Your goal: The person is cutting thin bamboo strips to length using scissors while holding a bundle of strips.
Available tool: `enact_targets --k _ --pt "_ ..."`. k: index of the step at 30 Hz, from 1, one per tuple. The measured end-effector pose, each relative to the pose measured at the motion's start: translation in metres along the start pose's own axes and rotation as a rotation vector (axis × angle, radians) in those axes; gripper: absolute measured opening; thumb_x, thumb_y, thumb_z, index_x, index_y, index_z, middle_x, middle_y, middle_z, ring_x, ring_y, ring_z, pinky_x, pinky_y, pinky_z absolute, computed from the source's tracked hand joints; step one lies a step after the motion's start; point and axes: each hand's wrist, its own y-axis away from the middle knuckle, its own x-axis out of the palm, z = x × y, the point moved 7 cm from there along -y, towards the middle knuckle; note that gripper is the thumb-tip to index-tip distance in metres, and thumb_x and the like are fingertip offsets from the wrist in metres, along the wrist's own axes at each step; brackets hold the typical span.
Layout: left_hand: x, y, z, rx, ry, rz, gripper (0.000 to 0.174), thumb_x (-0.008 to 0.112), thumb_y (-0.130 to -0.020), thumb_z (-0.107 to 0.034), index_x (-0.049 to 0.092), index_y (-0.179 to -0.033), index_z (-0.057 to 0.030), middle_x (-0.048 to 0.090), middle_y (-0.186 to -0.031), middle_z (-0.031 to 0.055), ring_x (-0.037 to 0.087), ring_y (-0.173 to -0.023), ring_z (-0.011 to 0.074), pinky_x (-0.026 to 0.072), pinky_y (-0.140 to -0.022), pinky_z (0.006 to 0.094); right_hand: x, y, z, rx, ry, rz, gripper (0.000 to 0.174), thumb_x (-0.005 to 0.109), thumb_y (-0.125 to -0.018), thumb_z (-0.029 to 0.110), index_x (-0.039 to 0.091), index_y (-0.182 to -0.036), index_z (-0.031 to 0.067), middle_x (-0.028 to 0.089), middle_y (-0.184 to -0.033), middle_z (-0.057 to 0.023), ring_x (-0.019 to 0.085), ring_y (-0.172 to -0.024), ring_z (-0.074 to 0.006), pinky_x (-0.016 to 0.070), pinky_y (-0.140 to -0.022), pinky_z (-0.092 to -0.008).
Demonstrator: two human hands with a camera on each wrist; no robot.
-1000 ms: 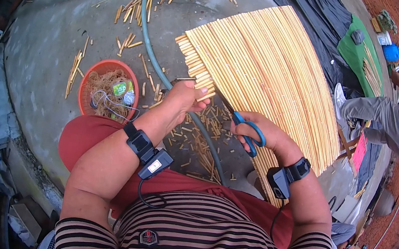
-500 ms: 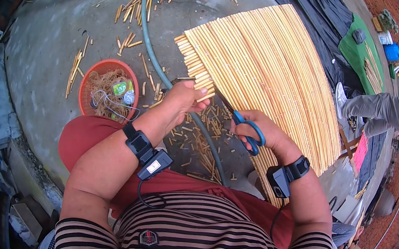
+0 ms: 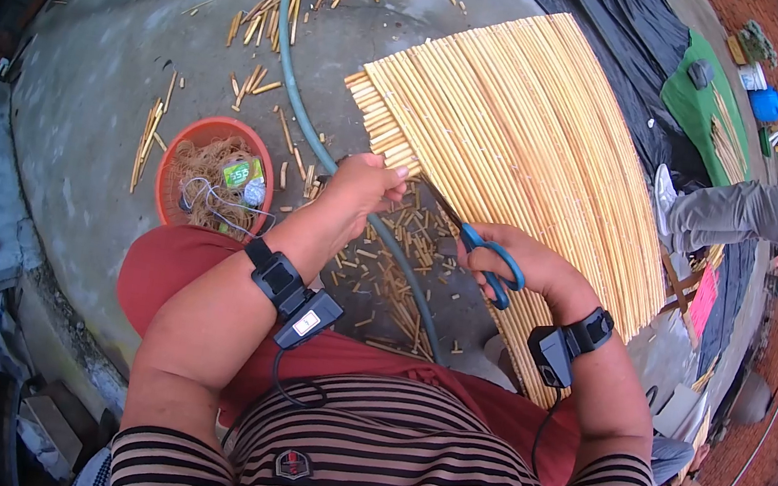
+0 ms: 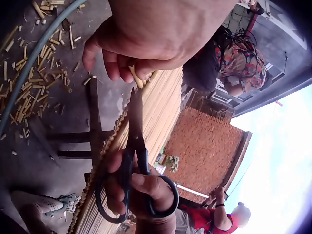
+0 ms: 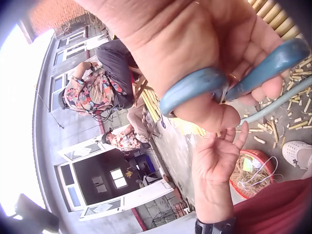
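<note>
Head view: cane mat [image 3: 518, 162] lies from 12 to 4 o'clock of the hands, pale sticks side by side, fanned out, short ends jutting at its 9 o'clock edge. Left hand [image 3: 361, 195] is at that edge, fingers curled, pinching a cane end [image 4: 138, 78] between thumb and fingers; no wide gap there. Right hand [image 3: 519, 260] sits at about 4 o'clock of the left, curled round blue-handled scissors [image 3: 470, 238], thumb through one loop, fingers at the other. Scissors are at the mat's near edge, blades pointing to 10 o'clock, tips near the left hand; left wrist view has blades close together. Can't tell if the tips touch cane.

Orange basket [image 3: 163, 179] at 9 o'clock of the left hand, holds brown twine [image 3: 204, 168] and a green packet [image 3: 236, 174]. Hose [image 3: 298, 98] comes from 11 o'clock, passes beneath the left hand, goes on to 5 o'clock. Cane offcuts [image 3: 399, 289] scattered on the concrete ground [image 3: 141, 33], at 5 and 11 o'clock. Black sheet [image 3: 622, 38] and green cloth [image 3: 684, 110] past the mat at 1 to 2 o'clock. Person in grey trousers [image 3: 756, 215] at 3 o'clock.
</note>
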Motion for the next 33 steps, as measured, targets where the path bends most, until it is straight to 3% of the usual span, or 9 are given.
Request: enact_targets --k 5,11,17,26,29,33 --pt "0.0 -0.001 0.001 -0.025 -0.003 -0.062 0.013 0.062 -0.089 -0.016 0.055 -0.081 -0.009 0.06 -0.076 0.0018 0.058 -0.069 0.0138 0.0494 -0.074 0.0357 0.0 0.006 -0.005 -0.001 -0.031 0.043 0.024 0.055 -0.081 0.027 0.055 -0.09 0.0053 0.055 -0.065 -0.0006 0.057 -0.052 -0.0095 0.0406 -0.047 -0.0198" --pt "0.001 0.001 -0.001 -0.022 -0.017 -0.048 0.013 0.061 -0.09 -0.016 0.055 -0.082 -0.0083 0.06 -0.075 0.0022 0.058 -0.07 0.0142 0.0498 -0.073 0.0352 0.003 -0.001 0.001 -0.017 -0.049 0.026 0.026 0.056 -0.082 0.029 0.056 -0.092 0.0052 0.056 -0.065 -0.001 0.058 -0.052 -0.0103 0.0401 -0.047 -0.0203" --pt "0.001 0.0 0.0 -0.028 -0.014 -0.034 0.012 0.061 -0.09 -0.016 0.055 -0.083 -0.0083 0.06 -0.075 0.0023 0.058 -0.07 0.0142 0.0497 -0.074 0.0352 0.004 -0.007 -0.005 -0.008 -0.15 -0.014 0.018 0.059 -0.082 0.021 0.057 -0.089 0.0043 0.056 -0.061 -0.0006 0.055 -0.048 -0.0088 0.0421 -0.044 -0.0203" --pt "0.0 -0.003 0.001 -0.064 -0.029 -0.023 0.011 0.06 -0.09 -0.015 0.057 -0.086 -0.0057 0.058 -0.075 0.0018 0.057 -0.07 0.0153 0.0473 -0.071 0.0345 0.003 -0.004 -0.001 -0.006 0.02 -0.108 0.011 0.056 -0.081 0.014 0.056 -0.087 0.0044 0.052 -0.059 0.0007 0.051 -0.044 -0.0075 0.0409 -0.041 -0.0194" --pt "0.001 -0.001 -0.001 -0.056 -0.072 -0.013 0.011 0.059 -0.091 -0.017 0.056 -0.085 -0.008 0.059 -0.076 0.0019 0.058 -0.071 0.0148 0.0496 -0.073 0.0354 0.002 -0.001 0.002 0.004 0.023 -0.098 0.013 0.057 -0.081 0.017 0.056 -0.084 0.0043 0.052 -0.058 -0.0008 0.053 -0.045 -0.0104 0.0427 -0.042 -0.0228" --pt "0.001 0.0 -0.001 -0.041 -0.049 -0.029 0.012 0.059 -0.091 -0.018 0.057 -0.085 -0.008 0.059 -0.076 0.0018 0.058 -0.071 0.0148 0.0497 -0.073 0.0352 0.005 0.008 0.0 0.011 -0.041 0.001 0.017 0.056 -0.079 0.018 0.055 -0.09 0.0035 0.055 -0.064 -0.0009 0.055 -0.051 -0.0098 0.0422 -0.047 -0.021"
